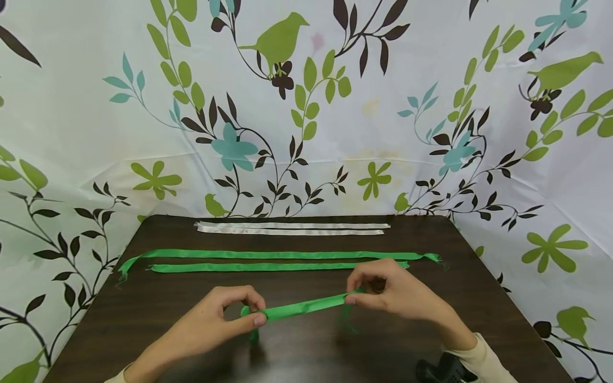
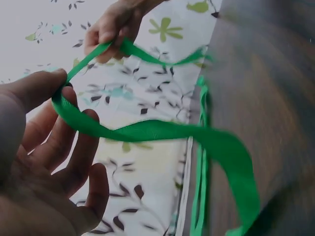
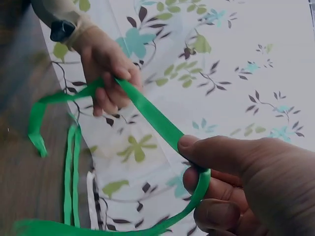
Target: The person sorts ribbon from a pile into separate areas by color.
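A green ribbon (image 1: 306, 307) stretches between both hands above the near part of the table. My left hand (image 1: 215, 319) pinches it between thumb and fingertips, and a loose length (image 2: 147, 130) trails down from that grip in the left wrist view. My right hand (image 1: 392, 290) pinches the ribbon farther along, thumb against the fingers. From the right hand another tail (image 3: 182, 214) curves away in the right wrist view. Two more green ribbons (image 1: 278, 255) lie lengthwise across the table just beyond the hands, the right hand overlapping the nearer one in the head view.
Two white ribbons (image 1: 292, 229) lie side by side near the far edge of the dark wooden table (image 1: 143, 319). Behind and beside it hangs a white cloth (image 1: 407, 186) printed with leaves and birds. A dark device (image 1: 445, 368) sits at the right wrist.
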`<state>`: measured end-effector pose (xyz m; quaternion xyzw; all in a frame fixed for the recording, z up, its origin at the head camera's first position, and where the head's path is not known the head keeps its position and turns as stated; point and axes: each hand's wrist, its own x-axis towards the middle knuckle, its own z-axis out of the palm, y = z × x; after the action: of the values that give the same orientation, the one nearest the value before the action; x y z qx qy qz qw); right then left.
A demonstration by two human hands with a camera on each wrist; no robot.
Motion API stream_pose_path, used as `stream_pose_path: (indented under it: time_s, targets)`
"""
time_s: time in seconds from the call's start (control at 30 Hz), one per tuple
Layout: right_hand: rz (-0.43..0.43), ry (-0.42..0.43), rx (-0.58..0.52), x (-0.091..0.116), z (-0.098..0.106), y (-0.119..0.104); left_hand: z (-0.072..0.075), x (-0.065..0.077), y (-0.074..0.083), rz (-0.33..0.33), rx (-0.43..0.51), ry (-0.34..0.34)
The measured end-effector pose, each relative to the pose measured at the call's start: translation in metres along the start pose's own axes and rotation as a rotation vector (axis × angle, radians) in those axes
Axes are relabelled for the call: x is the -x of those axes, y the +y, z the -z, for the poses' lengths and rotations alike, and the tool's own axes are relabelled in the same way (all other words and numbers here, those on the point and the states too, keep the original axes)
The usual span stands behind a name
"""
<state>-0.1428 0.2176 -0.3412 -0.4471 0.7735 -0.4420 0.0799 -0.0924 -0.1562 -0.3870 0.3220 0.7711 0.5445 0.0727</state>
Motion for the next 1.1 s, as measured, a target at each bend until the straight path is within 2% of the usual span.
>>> stream_pose_path:
  time_s: [0.1,0.27,0.37,0.47,0.73,0.83,1.1]
  targets:
    - [-0.030,0.026,0.026,0.010,0.010,0.002,0.012,0.007,0.000,0.022,-0.013,-0.003]
    - [-0.104,0.098,0.062,0.030,0.027,0.005,0.035,0.017,0.000,0.013,-0.069,0.015]
    - [-0.117,0.131,0.065,0.042,0.036,0.008,0.049,0.023,-0.001,0.019,-0.116,0.032]
    - [-0.126,0.159,0.069,0.055,0.045,0.013,0.063,0.030,-0.004,0.023,-0.157,0.041]
    - [-0.237,0.213,0.120,0.083,0.065,0.023,0.089,0.048,-0.019,0.041,-0.242,0.086]
    - [-0.269,0.236,0.123,0.093,0.071,0.030,0.098,0.052,-0.026,0.077,-0.273,0.102]
    - [-0.334,0.288,0.098,0.113,0.077,0.053,0.119,0.062,-0.050,0.242,-0.316,0.164]
